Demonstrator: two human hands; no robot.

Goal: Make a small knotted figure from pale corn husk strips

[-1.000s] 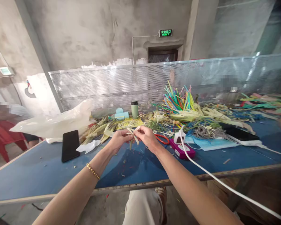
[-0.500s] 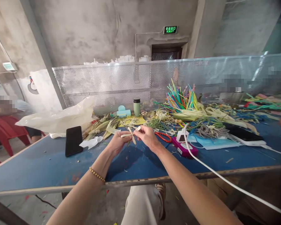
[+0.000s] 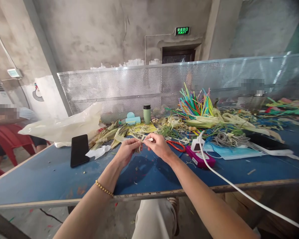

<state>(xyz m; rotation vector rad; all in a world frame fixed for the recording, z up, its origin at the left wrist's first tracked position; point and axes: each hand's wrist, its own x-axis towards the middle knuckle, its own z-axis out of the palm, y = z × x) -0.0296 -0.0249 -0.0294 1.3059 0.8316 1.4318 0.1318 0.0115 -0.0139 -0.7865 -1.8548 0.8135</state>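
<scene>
Over the blue table point(image 3: 102, 179), my left hand point(image 3: 128, 150) pinches a small piece of pale husk strips point(image 3: 142, 139). Close against it on the right, my right hand point(image 3: 158, 146) grips a pale strip of the same piece, its end showing between thumb and fingers. My fingers hide most of the piece. Behind my left hand lie dried husks point(image 3: 104, 134). Red-handled scissors point(image 3: 176, 145) rest just right of my right hand. A white scrap point(image 3: 98, 152) lies left of my left hand.
A black phone point(image 3: 79, 151) and plastic bag point(image 3: 64, 124) lie left. Behind are a green bottle point(image 3: 147, 115) and colourful stems point(image 3: 195, 103). To the right, a purple box point(image 3: 200, 157) with a white cable point(image 3: 229, 181) sits near a blue mask point(image 3: 236, 152). A person sits far left.
My hands have turned the husk piece, and its spread strips are now mostly hidden by my fingers. The camera view has shifted slightly.
</scene>
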